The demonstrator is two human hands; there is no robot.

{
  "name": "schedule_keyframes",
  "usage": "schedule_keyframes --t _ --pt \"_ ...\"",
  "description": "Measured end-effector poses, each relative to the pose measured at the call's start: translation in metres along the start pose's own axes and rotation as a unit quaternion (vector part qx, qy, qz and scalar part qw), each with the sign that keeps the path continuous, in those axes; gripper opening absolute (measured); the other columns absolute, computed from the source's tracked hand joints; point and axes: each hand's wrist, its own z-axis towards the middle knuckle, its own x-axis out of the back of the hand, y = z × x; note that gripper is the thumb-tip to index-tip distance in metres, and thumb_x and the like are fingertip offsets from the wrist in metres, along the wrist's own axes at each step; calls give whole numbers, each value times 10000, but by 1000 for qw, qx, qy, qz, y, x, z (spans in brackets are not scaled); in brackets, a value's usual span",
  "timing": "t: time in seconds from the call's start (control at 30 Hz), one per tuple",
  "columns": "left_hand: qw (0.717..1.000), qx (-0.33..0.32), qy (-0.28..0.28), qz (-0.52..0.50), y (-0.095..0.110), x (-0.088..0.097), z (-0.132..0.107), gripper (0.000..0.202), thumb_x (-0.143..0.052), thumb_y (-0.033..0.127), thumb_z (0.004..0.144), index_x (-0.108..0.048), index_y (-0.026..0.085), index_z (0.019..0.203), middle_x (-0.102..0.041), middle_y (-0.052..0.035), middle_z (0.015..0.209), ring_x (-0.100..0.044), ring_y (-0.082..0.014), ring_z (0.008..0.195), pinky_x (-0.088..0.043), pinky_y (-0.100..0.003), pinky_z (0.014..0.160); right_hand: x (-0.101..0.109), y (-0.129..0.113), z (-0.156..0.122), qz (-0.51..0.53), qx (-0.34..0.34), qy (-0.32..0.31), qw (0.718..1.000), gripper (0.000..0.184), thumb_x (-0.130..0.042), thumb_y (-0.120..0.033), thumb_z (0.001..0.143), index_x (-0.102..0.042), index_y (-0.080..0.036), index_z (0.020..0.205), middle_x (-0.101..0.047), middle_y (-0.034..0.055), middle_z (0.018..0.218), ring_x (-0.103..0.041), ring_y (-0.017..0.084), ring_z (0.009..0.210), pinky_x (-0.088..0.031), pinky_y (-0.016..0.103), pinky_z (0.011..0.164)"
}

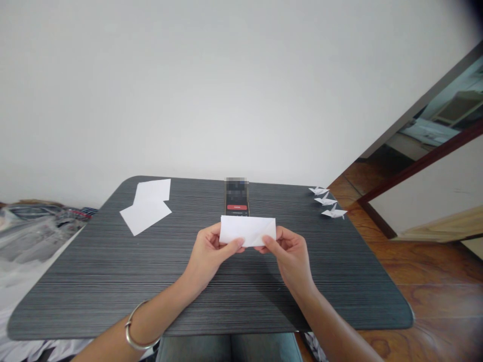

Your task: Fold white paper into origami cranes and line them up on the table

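Observation:
A white sheet of paper [248, 230], folded into a rectangle, is held up above the middle of the table. My left hand [213, 246] grips its left part, thumb on the near face and fingers behind. On the other side my right hand [289, 249] pinches the lower right part the same way. Both thumbs lie along the lower edge. Behind the paper stands a phone [236, 196], its lower end partly covered by the sheet.
Loose white paper sheets [146, 217] lie at the table's back left. Three folded paper cranes [334, 213] stand near the right edge. The dark wood-grained table [113, 281] has a white wall [234, 90] behind it. Clear plastic bags [41, 236] are piled at the left.

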Motion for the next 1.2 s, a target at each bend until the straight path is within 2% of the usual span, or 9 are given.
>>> schedule_keyframes --t 0.37,0.7,0.93,1.03,1.1,1.2 --pt "1000 7 10 8 -2 0 1 227 -745 184 597 -665 111 796 -696 -9 709 -627 -101 575 -548 -179 565 -4 -6 -3 -76 33 13 996 200 -680 -262 690 -576 -162 552 -639 2 529 -588 122 494 -460 208 489" --pt "999 -19 33 19 -7 -1 2 215 -739 188 596 -640 106 768 -670 2 694 -608 -94 576 -544 -188 573 -1 -2 0 -62 13 6 998 189 -691 -264 684 -584 -160 569 -660 9 550 -613 130 514 -494 221 506" --pt "998 -40 32 31 -6 -3 2 284 -721 184 610 -612 126 866 -639 14 746 -594 -96 636 -535 -185 577 0 -1 1 -32 -5 2 999 209 -720 -258 658 -546 -162 592 -670 0 585 -642 126 548 -522 210 533" --pt "998 -44 32 43 -6 -3 2 312 -717 191 610 -593 126 889 -633 10 763 -593 -102 646 -536 -196 580 -1 -2 2 0 -25 -2 1000 255 -739 -262 634 -515 -176 721 -696 4 664 -653 127 550 -530 207 524" --pt "997 -44 32 50 -6 -2 2 315 -715 199 609 -581 127 885 -632 7 774 -597 -111 652 -539 -211 587 -2 -3 2 14 -34 6 999 377 -746 -277 623 -482 -191 878 -705 8 699 -658 135 537 -537 215 505" --pt "997 -42 28 58 -6 -2 2 297 -709 209 618 -569 128 867 -630 3 776 -601 -121 659 -543 -232 605 -3 -3 3 7 -60 0 998 456 -717 -343 651 -469 -174 994 -703 26 666 -659 146 511 -540 217 473"
